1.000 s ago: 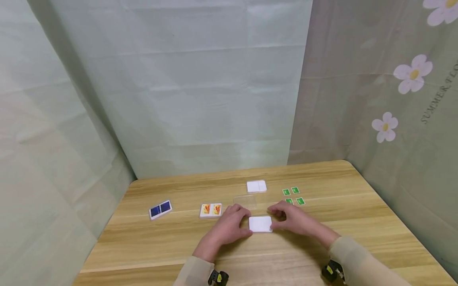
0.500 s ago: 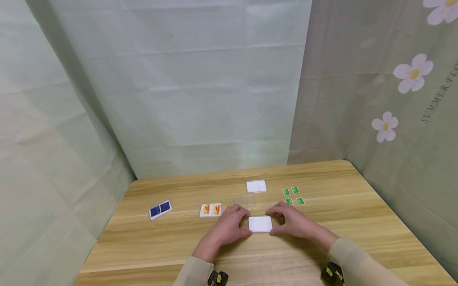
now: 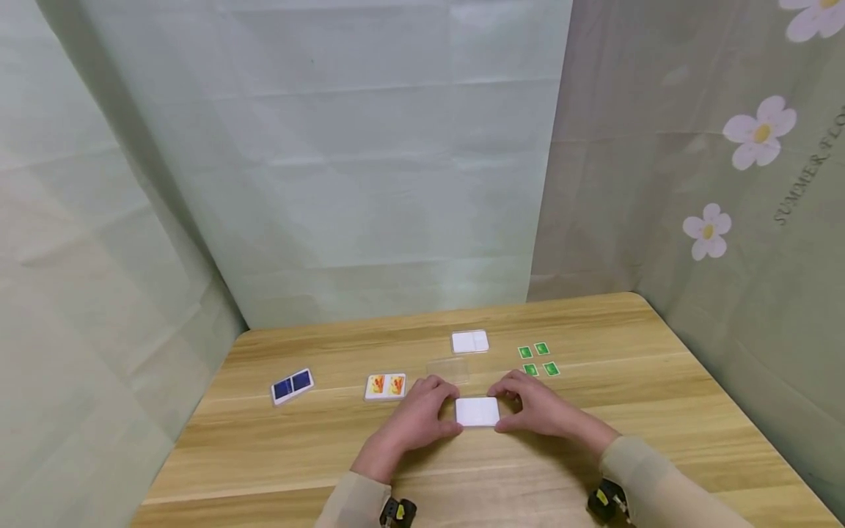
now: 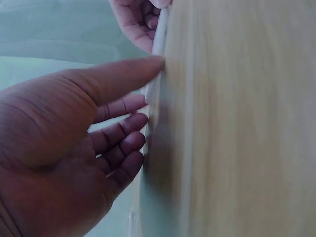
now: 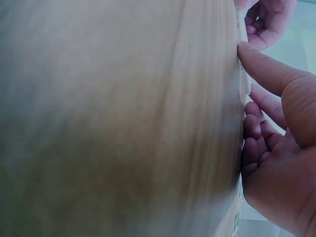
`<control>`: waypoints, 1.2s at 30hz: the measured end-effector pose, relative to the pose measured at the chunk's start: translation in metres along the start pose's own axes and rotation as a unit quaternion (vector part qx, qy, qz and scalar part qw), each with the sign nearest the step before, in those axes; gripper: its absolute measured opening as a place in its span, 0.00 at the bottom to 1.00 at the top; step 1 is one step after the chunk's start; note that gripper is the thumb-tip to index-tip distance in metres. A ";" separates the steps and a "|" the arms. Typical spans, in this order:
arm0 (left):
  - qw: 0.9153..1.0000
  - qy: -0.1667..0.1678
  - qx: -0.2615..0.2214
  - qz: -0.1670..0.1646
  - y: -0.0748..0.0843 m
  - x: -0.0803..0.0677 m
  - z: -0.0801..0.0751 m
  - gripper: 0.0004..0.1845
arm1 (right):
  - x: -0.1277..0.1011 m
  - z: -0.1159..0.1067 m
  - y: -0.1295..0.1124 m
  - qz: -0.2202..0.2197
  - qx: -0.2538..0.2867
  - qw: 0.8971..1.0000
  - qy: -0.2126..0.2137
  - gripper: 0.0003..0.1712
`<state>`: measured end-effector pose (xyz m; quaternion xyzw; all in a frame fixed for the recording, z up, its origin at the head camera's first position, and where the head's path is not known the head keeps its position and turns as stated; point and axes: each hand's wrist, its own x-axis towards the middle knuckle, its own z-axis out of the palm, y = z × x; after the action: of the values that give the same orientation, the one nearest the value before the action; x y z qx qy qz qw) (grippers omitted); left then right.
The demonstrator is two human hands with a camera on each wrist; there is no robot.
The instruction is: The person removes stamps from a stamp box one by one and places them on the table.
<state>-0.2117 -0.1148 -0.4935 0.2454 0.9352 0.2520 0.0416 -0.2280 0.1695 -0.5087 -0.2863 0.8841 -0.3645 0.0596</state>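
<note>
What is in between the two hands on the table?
A white card stack lies between the left hand and right hand, touched at its sides. The head view shows it.

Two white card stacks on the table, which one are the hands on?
The near white stack, gripped between both hands; the other white stack lies untouched farther back.

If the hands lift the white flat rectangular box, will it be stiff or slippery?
The white flat rectangular box probably stays stiff: its edges look straight between the left hand and right hand. Its smooth surface may be slippery. It looks thin, so likely light.
</note>
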 end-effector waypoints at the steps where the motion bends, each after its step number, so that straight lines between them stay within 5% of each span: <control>1: 1.000 -0.002 -0.001 0.001 0.001 0.000 -0.002 0.28 | 0.000 0.000 0.000 0.000 0.000 1.000 0.000 0.27; 9: 1.000 0.002 -0.019 0.007 0.003 0.002 -0.013 0.31 | -0.001 0.001 -0.001 0.000 -0.007 1.000 -0.002 0.27; 19: 0.998 0.049 0.036 0.015 -0.005 0.014 -0.027 0.28 | -0.001 0.001 0.000 0.003 -0.015 1.000 0.001 0.27; 36: 0.997 0.042 0.064 0.017 -0.024 0.040 -0.034 0.33 | -0.001 0.001 0.000 0.001 -0.015 1.000 -0.001 0.28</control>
<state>-0.2646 -0.1289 -0.4743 0.2523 0.9462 0.2019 -0.0174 -0.2268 0.1699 -0.5094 -0.2865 0.8897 -0.3508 0.0572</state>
